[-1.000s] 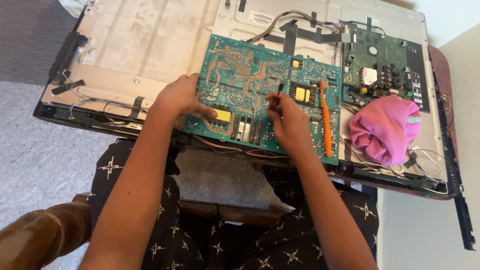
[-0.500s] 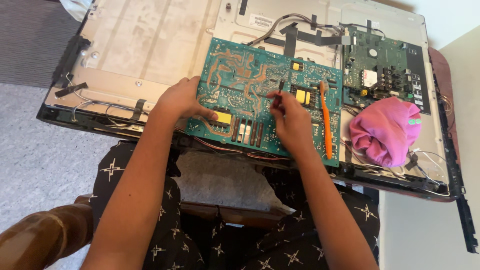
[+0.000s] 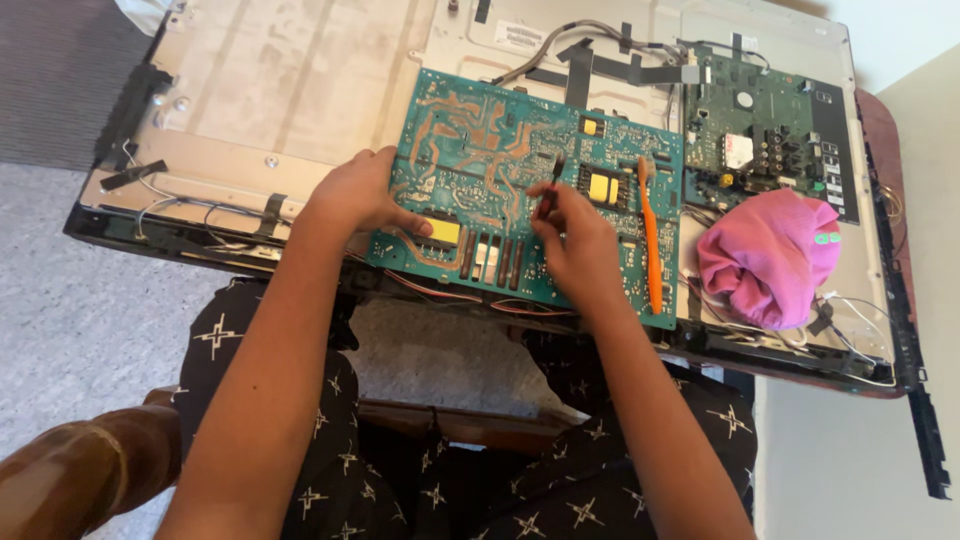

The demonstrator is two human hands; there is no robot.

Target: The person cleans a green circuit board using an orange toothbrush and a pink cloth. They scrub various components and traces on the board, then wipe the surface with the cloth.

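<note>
Teal circuit board (image 3: 500,170) lies copper side up on the grey metal back panel (image 3: 290,90), near the panel's front edge, long axis left to right, slightly tilted. Left hand (image 3: 355,195) grips the board's left edge, fingers curled over it, thumb on top. Right hand (image 3: 580,245) rests on the board's middle, fingers pinching a thin dark tool (image 3: 552,185) that points away from the person. Orange toothbrush (image 3: 650,240) lies along the board's right edge, bristle end at the far end. Pink cloth (image 3: 770,255) sits right of the board. Open panel surface lies left of the board.

Right hand (image 3: 578,243) hides the thin dark tool's (image 3: 552,185) lower end
</note>
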